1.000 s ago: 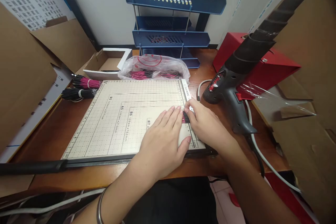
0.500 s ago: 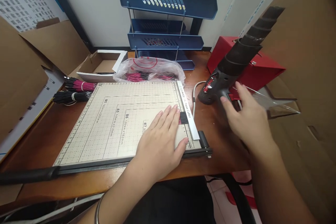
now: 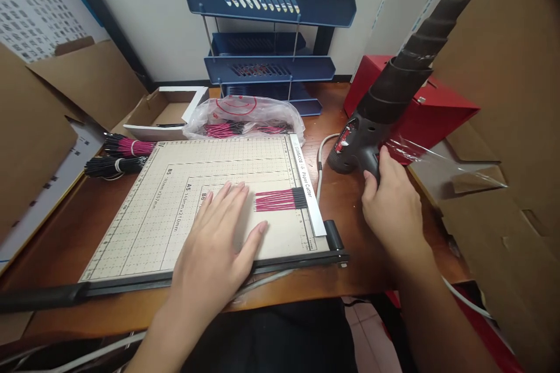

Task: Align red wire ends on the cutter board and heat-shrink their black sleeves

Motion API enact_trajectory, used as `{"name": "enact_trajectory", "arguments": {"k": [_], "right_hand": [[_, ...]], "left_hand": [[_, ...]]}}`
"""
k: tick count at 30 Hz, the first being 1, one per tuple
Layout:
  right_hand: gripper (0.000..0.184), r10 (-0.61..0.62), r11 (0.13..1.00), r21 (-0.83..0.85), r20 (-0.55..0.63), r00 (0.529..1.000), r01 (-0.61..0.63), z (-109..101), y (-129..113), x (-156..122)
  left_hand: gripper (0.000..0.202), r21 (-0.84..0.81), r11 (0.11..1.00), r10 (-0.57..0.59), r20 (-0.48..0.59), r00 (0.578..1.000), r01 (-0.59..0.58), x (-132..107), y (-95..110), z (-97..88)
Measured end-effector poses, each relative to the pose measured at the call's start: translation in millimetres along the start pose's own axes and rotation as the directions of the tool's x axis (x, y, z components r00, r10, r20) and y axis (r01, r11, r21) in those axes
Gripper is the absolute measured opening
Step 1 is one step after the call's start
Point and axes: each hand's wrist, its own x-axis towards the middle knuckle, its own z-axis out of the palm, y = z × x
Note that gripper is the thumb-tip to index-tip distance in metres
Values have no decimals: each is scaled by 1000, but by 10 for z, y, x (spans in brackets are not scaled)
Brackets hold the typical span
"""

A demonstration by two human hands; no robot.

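Note:
My left hand lies with fingers stretched out on the cream board of a paper cutter, holding nothing. To the right of its fingertips, a row of short pink-and-black wires lies side by side, black ends against the white guide strip. My right hand is closed round the handle of a black heat gun, which stands with its stepped nozzle tilted up and right. The handle is partly hidden by my fingers.
Bundled wires sit left of the cutter. Behind it are an open small box, a plastic bag of wires and a blue tray rack. A red box and cardboard stand right. The cutter's black arm extends left.
My left hand has slid left off the wires, uncovering their pink lengths. My right hand has lowered from beside the heat gun and closed on its handle.

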Motion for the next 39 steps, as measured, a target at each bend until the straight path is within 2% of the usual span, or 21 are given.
{"name": "enact_trajectory", "arguments": {"k": [3,6,7,9,11,14,16,17,18,20,22,23,24,25,27,28,29,30,33,36,39], "right_hand": [[63,-76,995,53,-123,989,83,-28,-23,-33],[53,-9,899,407,-350,937,161,-92,-142,-18],[47,65,785,603,-305,950,140,-116,-202,15],[58,20,439,894,90,996,-89,-159,-330,127],[74,-162,82,924,382,910,-373,-192,-439,284],[72,-335,-431,673,499,799,-601,-228,-529,534],[65,-379,-782,245,543,750,-573,-250,-542,673],[63,-426,-873,-50,564,708,-485,-260,-540,728],[62,-494,-869,-352,567,660,-348,-269,-534,773],[56,-637,-605,-796,494,592,13,-278,-524,827],[49,-684,-282,-916,400,610,285,-270,-534,835],[49,-669,-210,-919,385,636,335,-261,-550,823],[50,-646,-233,-916,396,653,326,-250,-576,801],[54,-617,-347,-900,431,658,264,-238,-611,770],[63,-512,-718,-696,536,672,8,-216,-702,689],[64,-433,-870,-467,573,696,-156,-207,-756,642],[63,-344,-939,-190,579,739,-288,-203,-811,593],[59,-283,-912,95,558,780,-399,-203,-867,544],[48,-212,-553,661,476,854,-506,-239,-1009,401],[49,-150,-253,882,370,917,-397,-299,-1086,273],[46,-109,-109,954,268,957,-280,-316,-1089,163]], "left_hand": [[56,-30,999,-34,-4,999,34,3,5,19],[46,-76,996,-52,-31,998,49,11,13,5],[38,-100,994,-58,-42,997,54,14,15,-6],[19,-157,985,-84,-61,995,73,18,15,-33],[11,-218,970,-126,-63,990,109,24,13,-62],[10,-266,951,-173,-46,984,155,34,13,-89],[9,-266,950,-181,-52,982,161,39,15,-93],[9,-261,952,-182,-57,982,161,41,17,-92],[8,-257,953,-181,-60,982,160,43,19,-92],[9,-253,953,-186,-53,981,167,48,22,-93],[11,-246,953,-194,-39,980,178,52,25,-99],[11,-243,953,-195,-35,980,181,54,27,-103],[12,-239,954,-193,-33,981,180,55,29,-106],[13,-234,956,-193,-37,981,179,56,31,-108],[14,-225,958,-196,-51,979,180,55,36,-107],[14,-218,958,-201,-59,978,184,54,38,-103],[13,-210,960,-204,-65,977,187,53,38,-99],[13,-202,961,-206,-70,976,189,51,38,-94],[13,-187,966,-194,-70,979,178,45,31,-84],[13,-189,964,-200,-45,979,188,49,26,-84],[13,-179,947,-269,11,963,267,87,37,-93]]}}
